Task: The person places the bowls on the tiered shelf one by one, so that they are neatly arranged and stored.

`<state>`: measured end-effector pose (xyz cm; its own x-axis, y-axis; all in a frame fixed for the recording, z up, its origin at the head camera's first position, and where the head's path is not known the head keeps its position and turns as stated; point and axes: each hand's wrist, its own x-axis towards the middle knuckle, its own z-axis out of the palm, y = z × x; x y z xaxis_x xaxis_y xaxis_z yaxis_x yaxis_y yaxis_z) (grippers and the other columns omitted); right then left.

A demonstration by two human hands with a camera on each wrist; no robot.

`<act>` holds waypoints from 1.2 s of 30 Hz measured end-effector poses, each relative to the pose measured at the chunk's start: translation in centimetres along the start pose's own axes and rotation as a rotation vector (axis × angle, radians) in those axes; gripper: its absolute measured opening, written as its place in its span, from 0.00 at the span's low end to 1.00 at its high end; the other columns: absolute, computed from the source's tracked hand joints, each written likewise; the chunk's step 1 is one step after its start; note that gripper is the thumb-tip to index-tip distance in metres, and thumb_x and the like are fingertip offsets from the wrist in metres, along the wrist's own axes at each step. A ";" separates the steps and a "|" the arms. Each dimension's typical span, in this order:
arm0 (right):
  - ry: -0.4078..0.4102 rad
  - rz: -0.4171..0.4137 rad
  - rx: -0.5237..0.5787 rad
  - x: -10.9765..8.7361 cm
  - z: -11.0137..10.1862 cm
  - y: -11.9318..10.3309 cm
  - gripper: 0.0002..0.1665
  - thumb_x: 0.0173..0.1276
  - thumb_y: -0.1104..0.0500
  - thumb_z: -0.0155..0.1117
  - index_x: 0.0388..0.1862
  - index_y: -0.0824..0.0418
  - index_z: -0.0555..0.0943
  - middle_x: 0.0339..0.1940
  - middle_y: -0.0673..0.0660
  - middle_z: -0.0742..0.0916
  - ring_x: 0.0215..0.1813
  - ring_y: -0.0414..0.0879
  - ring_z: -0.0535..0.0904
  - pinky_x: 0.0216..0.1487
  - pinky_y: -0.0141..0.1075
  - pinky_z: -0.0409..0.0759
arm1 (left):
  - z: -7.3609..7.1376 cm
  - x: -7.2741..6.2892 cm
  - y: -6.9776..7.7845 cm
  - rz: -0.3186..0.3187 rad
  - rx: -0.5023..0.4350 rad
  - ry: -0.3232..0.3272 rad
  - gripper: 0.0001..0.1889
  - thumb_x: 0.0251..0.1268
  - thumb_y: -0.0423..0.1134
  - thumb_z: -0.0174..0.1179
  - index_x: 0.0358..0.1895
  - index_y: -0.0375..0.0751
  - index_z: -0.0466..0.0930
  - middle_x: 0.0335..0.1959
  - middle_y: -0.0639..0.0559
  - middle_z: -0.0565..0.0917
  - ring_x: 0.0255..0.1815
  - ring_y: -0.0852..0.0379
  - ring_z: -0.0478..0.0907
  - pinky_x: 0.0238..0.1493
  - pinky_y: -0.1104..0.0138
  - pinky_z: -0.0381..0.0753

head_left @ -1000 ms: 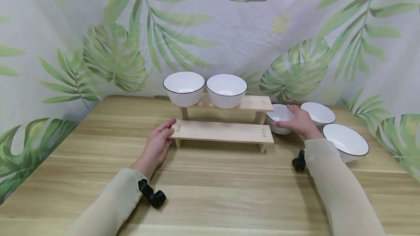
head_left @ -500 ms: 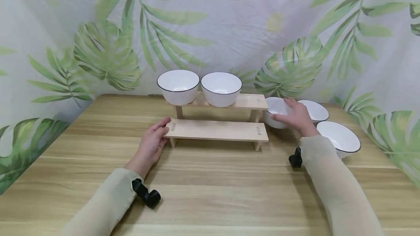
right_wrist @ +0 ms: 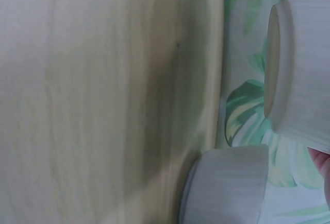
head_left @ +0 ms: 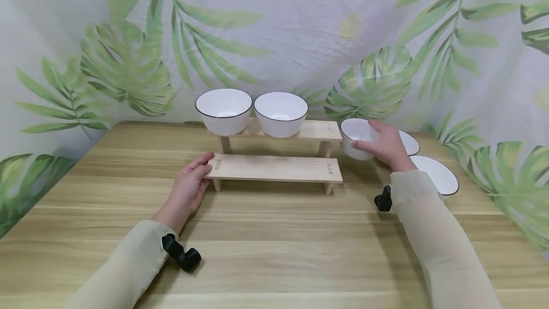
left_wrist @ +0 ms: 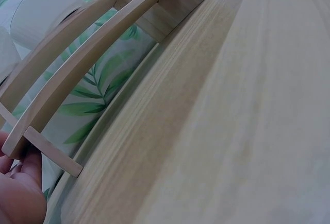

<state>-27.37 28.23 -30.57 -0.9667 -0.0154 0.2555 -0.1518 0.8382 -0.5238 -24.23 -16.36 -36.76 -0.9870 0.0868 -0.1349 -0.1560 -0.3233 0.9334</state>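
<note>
My right hand (head_left: 388, 147) grips a white bowl (head_left: 355, 144) with a dark rim, thumb on the near side and fingers at the far side. In the right wrist view the base of this held bowl (right_wrist: 304, 69) shows raised off the table. My left hand (head_left: 187, 190) pinches the left end of the lower shelf of a two-step wooden rack (head_left: 274, 168), thumb on top. From the left wrist, the fingers (left_wrist: 32, 167) show under that shelf's end. Two matching bowls, a left one (head_left: 224, 113) and a right one (head_left: 280, 116), stand side by side on the upper shelf.
Right of the held bowl, two more white bowls, a back one (head_left: 410, 143) and a front one (head_left: 435, 175), stand on the wooden table (head_left: 274, 252), partly hidden by my right hand and sleeve. A leaf-print cloth (head_left: 300, 37) hangs behind the table.
My right hand has raised the bowl from the table, up beside the upper shelf's right end. My left hand keeps its grip on the rack. The whole view has shifted slightly.
</note>
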 end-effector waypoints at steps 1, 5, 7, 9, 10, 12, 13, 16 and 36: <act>0.001 0.003 -0.002 0.0 -0.2 -0.1 0.51 0.49 0.46 0.68 0.66 0.72 0.62 0.66 0.71 0.68 0.65 0.65 0.62 0.62 0.54 0.62 | 0.0 0.0 0.0 0.002 0.002 -0.003 0.27 0.68 0.27 0.40 0.70 0.32 0.50 0.75 0.48 0.48 0.66 0.57 0.59 0.47 0.80 0.72; -0.016 0.024 -0.007 0.0 -1.0 -0.5 0.52 0.50 0.44 0.67 0.68 0.70 0.60 0.68 0.70 0.66 0.67 0.65 0.60 0.64 0.55 0.60 | -0.1 0.0 0.1 0.012 0.012 -0.010 0.27 0.68 0.27 0.40 0.70 0.31 0.49 0.75 0.46 0.47 0.69 0.54 0.55 0.48 0.80 0.72; -0.022 0.036 0.000 0.0 -1.5 -0.8 0.53 0.50 0.44 0.68 0.69 0.69 0.60 0.68 0.70 0.66 0.67 0.65 0.60 0.64 0.55 0.60 | -0.1 0.0 0.1 0.013 0.008 -0.009 0.27 0.68 0.27 0.40 0.70 0.30 0.49 0.75 0.46 0.47 0.69 0.53 0.54 0.48 0.80 0.72; -0.028 0.042 0.015 0.0 -2.0 -1.2 0.53 0.51 0.44 0.68 0.69 0.69 0.59 0.68 0.70 0.65 0.67 0.65 0.60 0.64 0.55 0.59 | -0.1 -0.1 0.2 0.012 0.006 -0.008 0.27 0.68 0.27 0.40 0.70 0.30 0.49 0.75 0.46 0.47 0.70 0.53 0.54 0.48 0.80 0.72; -0.028 0.042 0.019 0.0 -2.3 -1.3 0.53 0.51 0.45 0.68 0.69 0.69 0.59 0.68 0.71 0.66 0.67 0.65 0.60 0.63 0.55 0.60 | 0.0 -0.1 0.2 0.010 0.004 -0.007 0.27 0.68 0.27 0.40 0.70 0.30 0.50 0.75 0.46 0.47 0.70 0.52 0.54 0.48 0.80 0.72; -0.022 0.040 0.038 0.1 -2.7 -1.7 0.52 0.51 0.46 0.68 0.69 0.68 0.59 0.67 0.71 0.66 0.65 0.65 0.62 0.61 0.55 0.62 | 0.0 -0.1 0.2 0.006 0.002 -0.003 0.27 0.68 0.27 0.40 0.70 0.31 0.50 0.75 0.46 0.47 0.70 0.53 0.53 0.48 0.80 0.72; -0.018 0.037 0.045 0.0 -3.0 -1.9 0.52 0.51 0.46 0.68 0.69 0.68 0.59 0.67 0.71 0.66 0.65 0.65 0.63 0.61 0.55 0.62 | 0.0 -0.1 0.2 0.005 0.002 -0.001 0.27 0.68 0.27 0.40 0.70 0.31 0.50 0.75 0.47 0.47 0.70 0.53 0.54 0.48 0.79 0.72; -0.006 0.031 0.071 0.0 -3.5 -2.5 0.51 0.51 0.48 0.68 0.69 0.68 0.59 0.67 0.71 0.66 0.65 0.65 0.62 0.61 0.55 0.62 | 0.1 -0.2 0.2 0.002 0.002 0.002 0.27 0.68 0.27 0.41 0.70 0.32 0.50 0.75 0.47 0.48 0.69 0.53 0.55 0.48 0.79 0.72; -0.013 0.022 0.177 0.3 -4.3 -6.1 0.50 0.48 0.48 0.72 0.70 0.58 0.63 0.70 0.59 0.67 0.69 0.55 0.60 0.64 0.50 0.61 | 0.2 0.0 0.0 0.002 -0.045 -0.006 0.27 0.68 0.27 0.42 0.70 0.31 0.49 0.74 0.48 0.49 0.52 0.68 0.69 0.46 0.80 0.73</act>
<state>-25.88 25.42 -23.77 -0.9725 -0.0061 0.2329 -0.1637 0.7293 -0.6643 -24.22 -16.16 -36.71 -0.9872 0.0918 -0.1305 -0.1553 -0.3653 0.9179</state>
